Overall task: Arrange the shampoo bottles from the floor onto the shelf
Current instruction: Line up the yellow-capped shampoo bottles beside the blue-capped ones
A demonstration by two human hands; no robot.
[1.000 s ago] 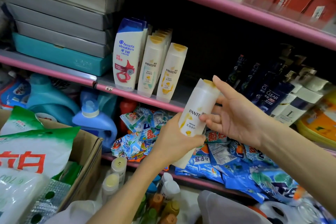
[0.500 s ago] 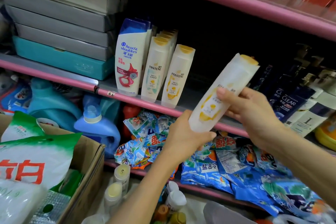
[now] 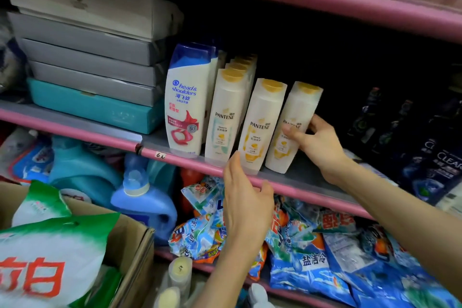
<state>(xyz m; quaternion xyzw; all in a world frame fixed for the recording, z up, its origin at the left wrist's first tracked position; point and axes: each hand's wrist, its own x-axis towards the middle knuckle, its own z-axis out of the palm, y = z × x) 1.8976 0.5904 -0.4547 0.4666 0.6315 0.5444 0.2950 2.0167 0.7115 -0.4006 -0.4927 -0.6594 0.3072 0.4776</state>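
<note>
Shampoo bottle, white with yellow cap, stands at the front of the middle shelf, rightmost of the front row, touching or just beside the next Pantene bottle. Right hand grips its lower body, thumb across the label. Left hand open and empty, fingers near the shelf lip. Base seating possibly incomplete; bottle leans slightly. Risk: releasing while tilted could tip it into its neighbours or off the edge. More bottles remain below on the floor.
</note>
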